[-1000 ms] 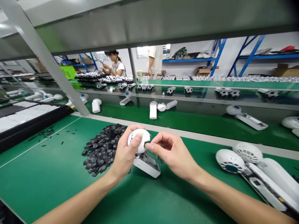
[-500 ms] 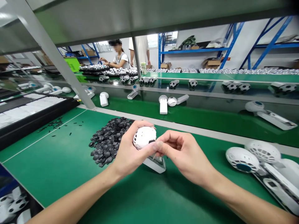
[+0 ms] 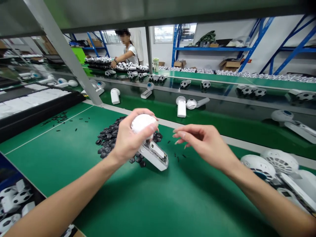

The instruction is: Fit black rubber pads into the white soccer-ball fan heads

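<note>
My left hand (image 3: 128,136) is wrapped round the white round head of a handheld fan (image 3: 155,156). The fan's handle slants down to the right, and its uncovered side shows inner parts. Part of the head is hidden behind my fingers and thumb. To the right, apart from the fan, my right hand (image 3: 197,141) hovers with loosely bent fingers and a small gap at the tips; nothing shows between them. Behind and below my left hand lies a pile of small black angular pieces (image 3: 107,140). A few tiny black strips (image 3: 176,156) lie between the hands.
More white fans (image 3: 278,161) lie at the right on the green table (image 3: 148,207). Beyond the pale ledge, a conveyor (image 3: 158,103) carries several fans. A slanted grey post (image 3: 66,52) stands at left. Football-patterned fans (image 3: 16,197) fill a lower-left container. A co-worker (image 3: 127,52) works behind.
My right hand has come away from the fan to the right. My left hand has tilted the fan, so its handle shows more. The view has shifted slightly.
</note>
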A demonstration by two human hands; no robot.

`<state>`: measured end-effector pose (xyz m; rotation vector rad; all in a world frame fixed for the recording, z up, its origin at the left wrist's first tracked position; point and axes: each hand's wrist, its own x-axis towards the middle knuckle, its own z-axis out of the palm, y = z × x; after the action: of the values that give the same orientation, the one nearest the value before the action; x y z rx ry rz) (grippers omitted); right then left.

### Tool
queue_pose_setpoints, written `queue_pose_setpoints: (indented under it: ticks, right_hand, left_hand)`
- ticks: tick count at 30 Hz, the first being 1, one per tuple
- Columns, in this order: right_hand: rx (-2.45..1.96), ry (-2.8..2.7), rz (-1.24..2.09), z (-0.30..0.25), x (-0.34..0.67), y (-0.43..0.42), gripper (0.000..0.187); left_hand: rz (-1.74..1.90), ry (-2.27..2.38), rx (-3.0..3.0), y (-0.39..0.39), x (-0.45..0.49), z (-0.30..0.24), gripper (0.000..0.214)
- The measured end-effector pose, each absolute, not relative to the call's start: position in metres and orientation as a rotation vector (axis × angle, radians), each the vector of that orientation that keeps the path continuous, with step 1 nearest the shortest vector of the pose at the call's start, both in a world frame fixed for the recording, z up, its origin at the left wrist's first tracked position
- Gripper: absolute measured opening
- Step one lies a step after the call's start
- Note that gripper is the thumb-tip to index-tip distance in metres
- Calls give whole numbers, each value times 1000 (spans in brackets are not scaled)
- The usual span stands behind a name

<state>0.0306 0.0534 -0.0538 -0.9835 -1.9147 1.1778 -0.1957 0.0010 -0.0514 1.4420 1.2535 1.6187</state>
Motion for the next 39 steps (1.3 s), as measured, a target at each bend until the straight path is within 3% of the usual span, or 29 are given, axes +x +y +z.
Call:
queue_pose_setpoints:
  ticks: [5, 15, 24, 32, 39]
  right_hand:
    - [-1222, -2509, 755, -74, 1, 60, 17]
    - [-1097, -2828, 558, -76, -26, 64, 7]
    - [-1000, -2672, 810, -73, -2, 68, 15]
    - [-956, -2078, 1407, -50, 31, 74, 27]
    - [-754, -1980, 1288, -51, 21, 62, 12]
  left_hand:
    - [1857, 1197, 1270, 14, -223, -33, 43]
    - [1959, 1194, 1212, 22, -233, -36, 42]
    - [1828, 1228, 1303, 19, -228, -50, 37]
    - [1606, 1250, 1146, 12, -205, -54, 43]
    - [1341, 1090, 697, 10, -189, -64, 40]
